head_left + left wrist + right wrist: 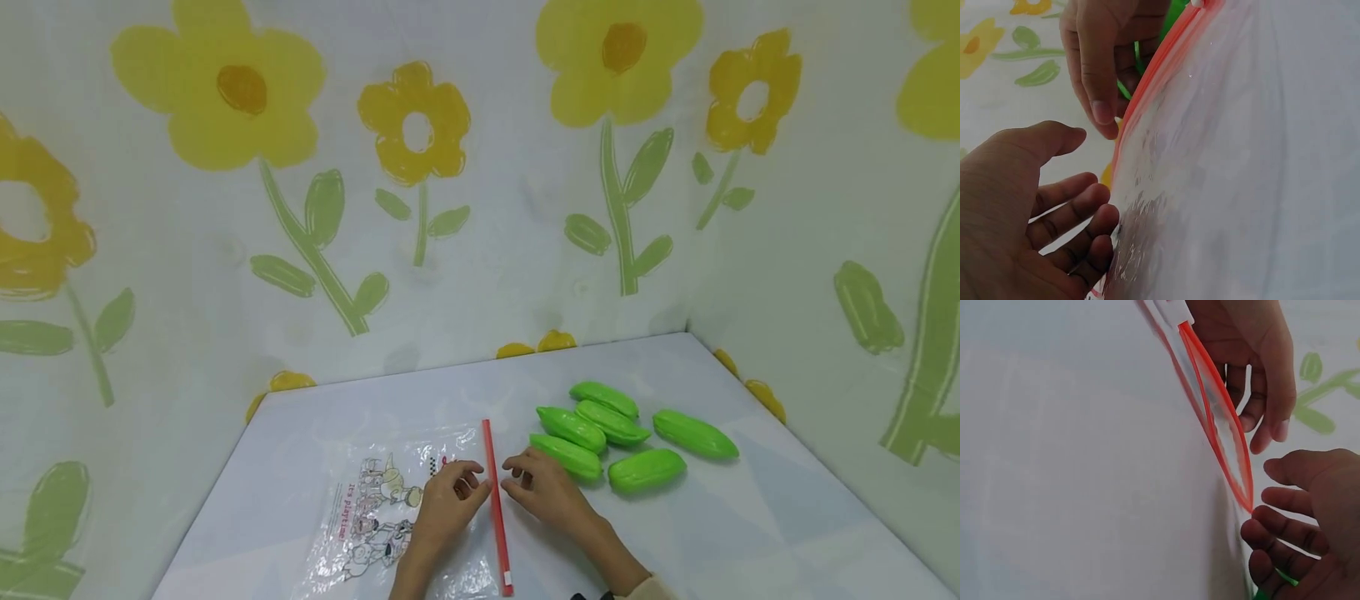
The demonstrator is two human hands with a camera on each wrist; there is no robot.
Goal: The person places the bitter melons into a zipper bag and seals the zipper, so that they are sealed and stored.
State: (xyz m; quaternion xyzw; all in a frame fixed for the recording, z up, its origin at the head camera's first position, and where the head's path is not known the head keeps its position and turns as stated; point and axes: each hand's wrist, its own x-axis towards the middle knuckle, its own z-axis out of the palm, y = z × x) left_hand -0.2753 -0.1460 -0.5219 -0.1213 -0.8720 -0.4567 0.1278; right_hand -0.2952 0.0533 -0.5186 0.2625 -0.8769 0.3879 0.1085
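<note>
A clear zip bag [468, 567] with cartoon print lies flat on the table, its red zip edge [491, 492] on the right. A white slider [1175, 311] sits at the near end of the zip. In the right wrist view the red strips are parted, leaving a narrow gap. My left hand [447, 502] hovers over the bag beside the zip, fingers loosely bent with nothing held. Just right of the zip, my right hand [551, 493] is likewise loosely bent and holds nothing. Whether any fingertip touches the bag I cannot tell.
Several glossy green, elongated fruit- or vegetable-like pieces [647, 471] lie right of the bag, beyond my right hand. The pale table [315, 408] meets a flower-patterned cloth wall [487, 292] at the back and sides.
</note>
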